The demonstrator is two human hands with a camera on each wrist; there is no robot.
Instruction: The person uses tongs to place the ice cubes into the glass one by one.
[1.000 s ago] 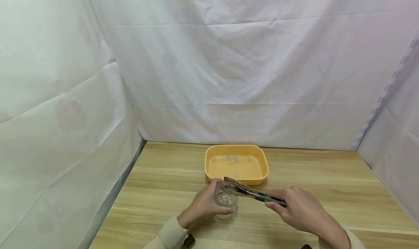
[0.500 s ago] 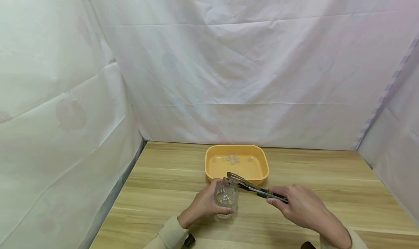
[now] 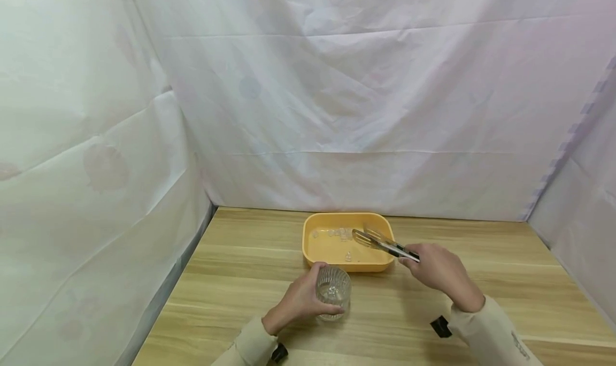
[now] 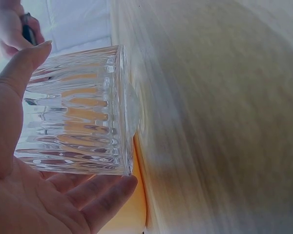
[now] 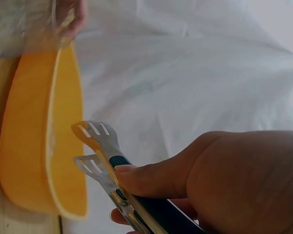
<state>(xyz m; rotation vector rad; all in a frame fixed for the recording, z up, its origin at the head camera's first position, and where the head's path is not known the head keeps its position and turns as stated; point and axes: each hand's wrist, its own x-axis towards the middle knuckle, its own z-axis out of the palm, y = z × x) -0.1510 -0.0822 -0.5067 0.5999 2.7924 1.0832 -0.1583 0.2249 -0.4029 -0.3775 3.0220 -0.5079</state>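
At the lower centre of the head view, the left hand [image 3: 303, 298] has its grip curled around a ribbed glass [image 3: 339, 281] on the desk [image 3: 236, 275]. To its right, the right hand [image 3: 441, 269] has its grip wrapped on metal tongs [image 3: 392, 248], their tips parted over the right half of a yellow tray [image 3: 328, 252]. Clear pieces [image 3: 344, 234] lie inside the tray, near its upper edge.

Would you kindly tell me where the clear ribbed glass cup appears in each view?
Head: clear ribbed glass cup, lower centre, in the left hand.
Left wrist: cup left of centre.
Right wrist: cup in the upper-left corner.
Shared landmark: yellow, rounded-rectangular tray.
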